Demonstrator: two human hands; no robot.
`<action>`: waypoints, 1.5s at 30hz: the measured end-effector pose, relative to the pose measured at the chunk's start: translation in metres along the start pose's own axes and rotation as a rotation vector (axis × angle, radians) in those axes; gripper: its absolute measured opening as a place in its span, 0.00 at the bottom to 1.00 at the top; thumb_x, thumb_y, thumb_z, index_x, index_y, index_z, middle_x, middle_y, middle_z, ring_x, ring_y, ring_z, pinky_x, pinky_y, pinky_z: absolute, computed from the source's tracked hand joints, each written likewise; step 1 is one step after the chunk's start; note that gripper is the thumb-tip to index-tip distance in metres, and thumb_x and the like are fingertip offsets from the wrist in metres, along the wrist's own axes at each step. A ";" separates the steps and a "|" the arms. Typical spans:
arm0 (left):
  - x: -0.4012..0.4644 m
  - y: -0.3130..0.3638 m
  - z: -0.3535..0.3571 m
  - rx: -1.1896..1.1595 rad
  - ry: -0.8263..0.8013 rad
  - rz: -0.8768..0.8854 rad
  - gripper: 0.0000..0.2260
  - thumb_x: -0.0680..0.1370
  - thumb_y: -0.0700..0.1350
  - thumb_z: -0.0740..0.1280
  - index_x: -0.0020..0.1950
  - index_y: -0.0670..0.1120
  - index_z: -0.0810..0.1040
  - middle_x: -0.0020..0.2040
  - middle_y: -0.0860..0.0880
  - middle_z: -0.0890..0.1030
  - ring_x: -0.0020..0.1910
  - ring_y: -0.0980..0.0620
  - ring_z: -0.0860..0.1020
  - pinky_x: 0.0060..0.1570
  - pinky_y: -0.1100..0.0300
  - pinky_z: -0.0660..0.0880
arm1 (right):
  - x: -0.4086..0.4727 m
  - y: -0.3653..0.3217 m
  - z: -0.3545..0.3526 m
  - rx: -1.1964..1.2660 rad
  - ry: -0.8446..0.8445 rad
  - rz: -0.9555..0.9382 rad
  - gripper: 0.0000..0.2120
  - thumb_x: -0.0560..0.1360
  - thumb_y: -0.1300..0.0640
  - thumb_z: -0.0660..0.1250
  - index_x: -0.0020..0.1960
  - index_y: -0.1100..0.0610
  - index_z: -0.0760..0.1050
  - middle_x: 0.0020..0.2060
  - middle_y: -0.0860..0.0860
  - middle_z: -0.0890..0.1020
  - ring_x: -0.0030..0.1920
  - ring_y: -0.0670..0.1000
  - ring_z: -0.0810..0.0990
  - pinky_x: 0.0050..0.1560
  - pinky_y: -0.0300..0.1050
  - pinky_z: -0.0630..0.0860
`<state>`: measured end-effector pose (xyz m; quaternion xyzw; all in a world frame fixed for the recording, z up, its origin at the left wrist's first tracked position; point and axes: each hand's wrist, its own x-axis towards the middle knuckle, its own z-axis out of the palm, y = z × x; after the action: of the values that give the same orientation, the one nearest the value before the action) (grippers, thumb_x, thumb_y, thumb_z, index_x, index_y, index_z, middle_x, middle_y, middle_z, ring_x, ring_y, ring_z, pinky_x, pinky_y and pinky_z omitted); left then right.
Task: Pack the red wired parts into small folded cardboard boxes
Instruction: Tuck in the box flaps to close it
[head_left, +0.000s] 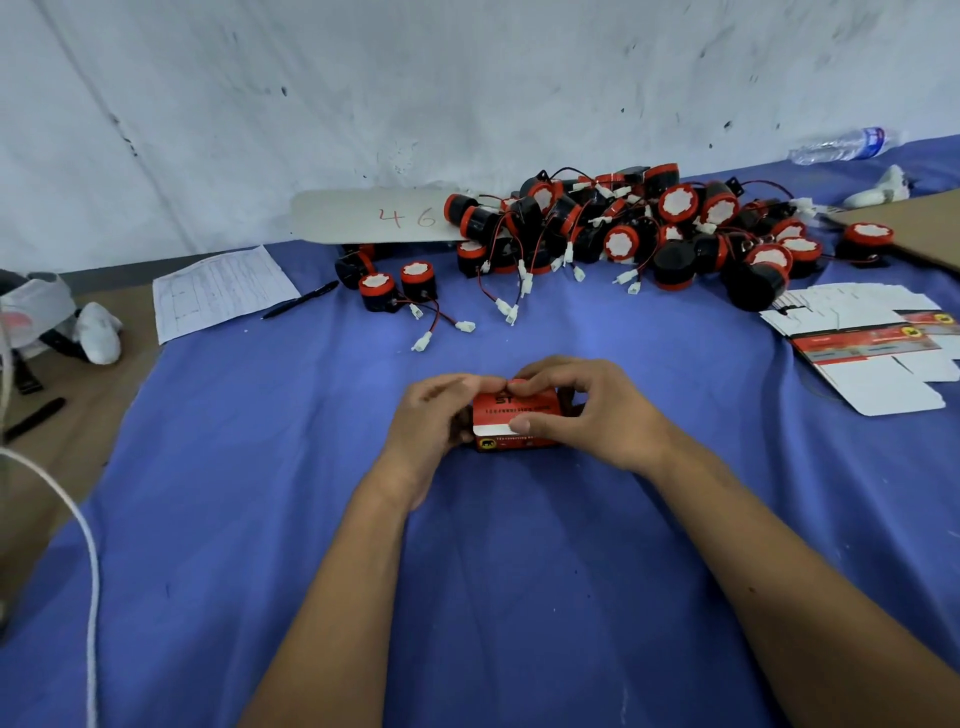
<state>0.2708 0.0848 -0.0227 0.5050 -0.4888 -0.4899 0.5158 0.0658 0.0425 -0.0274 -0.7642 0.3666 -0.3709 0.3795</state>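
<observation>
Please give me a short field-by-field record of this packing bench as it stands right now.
surface: blue cloth
in hand: red box
left hand: curled round box's left end
right hand: thumb on the white flap, fingers over the top
parts: pile of red wired parts at the back; two stand apart at its left
flat boxes: stacked at right
paperwork: sheet and pen at left
card: marked 46

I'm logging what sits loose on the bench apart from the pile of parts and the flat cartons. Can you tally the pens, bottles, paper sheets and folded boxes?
Pens: 1
Water bottles: 1, lying down
Printed paper sheets: 1
Folded red boxes: 1, gripped by the left hand and right hand
Total: 4
</observation>
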 end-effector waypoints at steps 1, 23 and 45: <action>0.000 -0.001 0.002 0.058 0.023 0.025 0.09 0.82 0.39 0.66 0.53 0.44 0.87 0.52 0.39 0.86 0.48 0.45 0.82 0.49 0.50 0.78 | 0.000 -0.001 -0.001 -0.019 0.004 -0.011 0.17 0.68 0.50 0.81 0.55 0.52 0.86 0.55 0.42 0.83 0.58 0.42 0.80 0.57 0.37 0.76; -0.008 0.002 0.006 0.055 -0.010 0.067 0.16 0.87 0.51 0.60 0.55 0.49 0.87 0.51 0.45 0.87 0.46 0.52 0.83 0.36 0.65 0.74 | -0.004 -0.002 0.008 -0.101 0.091 -0.031 0.11 0.73 0.46 0.74 0.54 0.47 0.83 0.50 0.40 0.85 0.51 0.45 0.83 0.52 0.48 0.81; 0.002 -0.011 -0.009 0.350 -0.011 0.359 0.12 0.78 0.45 0.72 0.59 0.59 0.85 0.65 0.53 0.83 0.68 0.59 0.77 0.68 0.49 0.75 | -0.005 -0.007 0.013 -0.188 0.165 -0.088 0.11 0.78 0.61 0.71 0.57 0.51 0.86 0.61 0.46 0.82 0.62 0.41 0.79 0.64 0.42 0.76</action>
<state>0.2794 0.0833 -0.0340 0.4891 -0.6509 -0.3011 0.4964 0.0768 0.0536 -0.0282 -0.7788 0.3958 -0.4128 0.2579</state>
